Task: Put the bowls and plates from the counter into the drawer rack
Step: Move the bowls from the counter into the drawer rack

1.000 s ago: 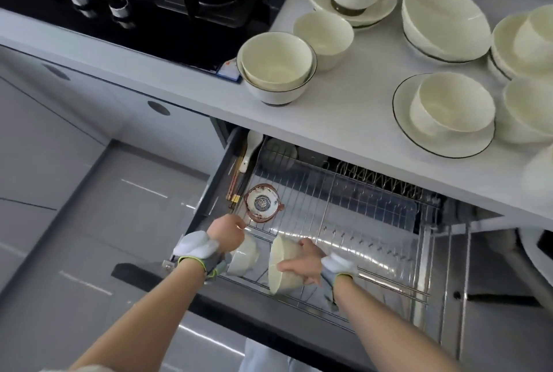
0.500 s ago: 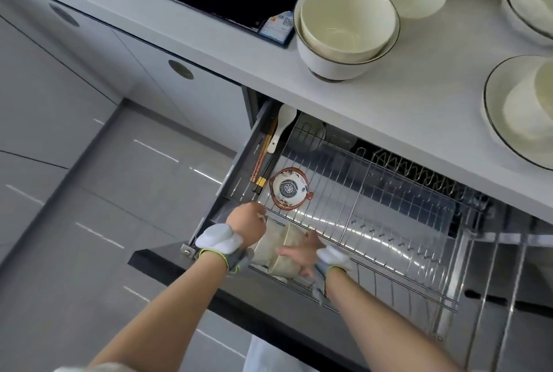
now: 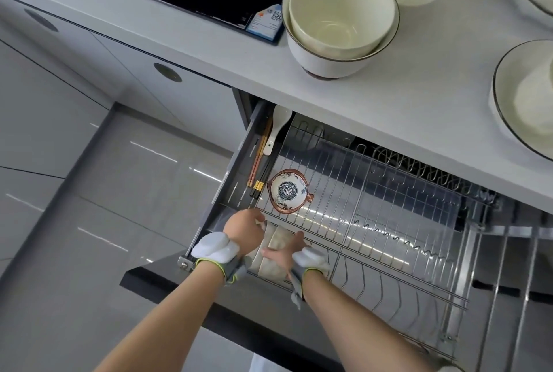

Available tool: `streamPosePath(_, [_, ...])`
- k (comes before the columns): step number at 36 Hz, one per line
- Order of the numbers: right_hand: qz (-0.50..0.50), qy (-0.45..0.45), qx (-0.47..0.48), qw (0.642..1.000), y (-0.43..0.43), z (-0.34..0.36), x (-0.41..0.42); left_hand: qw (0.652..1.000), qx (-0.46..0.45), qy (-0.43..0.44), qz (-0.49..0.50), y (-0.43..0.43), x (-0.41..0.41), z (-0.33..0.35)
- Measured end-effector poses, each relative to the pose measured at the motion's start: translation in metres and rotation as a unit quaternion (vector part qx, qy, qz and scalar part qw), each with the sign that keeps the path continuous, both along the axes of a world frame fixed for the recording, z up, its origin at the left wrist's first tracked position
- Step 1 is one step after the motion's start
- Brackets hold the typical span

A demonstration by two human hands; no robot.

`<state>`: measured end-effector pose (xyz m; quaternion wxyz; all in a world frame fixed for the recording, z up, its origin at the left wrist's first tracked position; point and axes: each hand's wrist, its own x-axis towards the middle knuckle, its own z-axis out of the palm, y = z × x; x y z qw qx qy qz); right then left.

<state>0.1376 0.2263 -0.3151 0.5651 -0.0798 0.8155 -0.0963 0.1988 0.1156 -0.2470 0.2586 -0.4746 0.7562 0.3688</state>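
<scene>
In the drawer rack (image 3: 389,210), at its seven o'clock corner, the left hand (image 3: 244,234) grasps the first bowl (image 3: 254,262). The second bowl (image 3: 276,270) touches it, gripped by the right hand (image 3: 284,252). One patterned dish (image 3: 288,190) sits at their twelve o'clock. On the counter (image 3: 389,108) are two stacked bowls (image 3: 341,12) and, at three o'clock, one plate (image 3: 508,96).

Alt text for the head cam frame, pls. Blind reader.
A person's left grip and right grip hold two cream bowls on edge at the front-left corner of an open drawer rack. A small patterned bowl sits in the rack just behind them, and nested bowls wait on the counter above.
</scene>
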Motion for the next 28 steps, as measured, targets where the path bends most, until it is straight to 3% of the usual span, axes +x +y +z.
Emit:
streamPosePath(10, [0.086,-0.012,0.019,0.996,-0.006,-0.007,-0.005,1.0,0.001,-0.007,0.004,-0.002,0.0,-0.003])
streamPosePath(17, [0.059,0.001,0.011,0.998,0.006,0.001,-0.012,1.0,0.003,-0.012,-0.005,-0.007,-0.003,0.008])
streamPosePath(22, [0.042,0.02,0.016,0.999,0.006,0.027,-0.027,1.0,-0.003,0.005,-0.01,-0.011,-0.013,0.032])
streamPosePath(25, [0.013,-0.018,0.024,0.999,0.004,0.043,-0.037,1.0,0.001,0.002,-0.024,-0.011,-0.017,0.046])
streamPosePath(28, [0.033,0.014,-0.026,0.999,-0.003,0.089,-0.054,0.999,-0.012,0.024,-0.023,-0.014,-0.025,0.066])
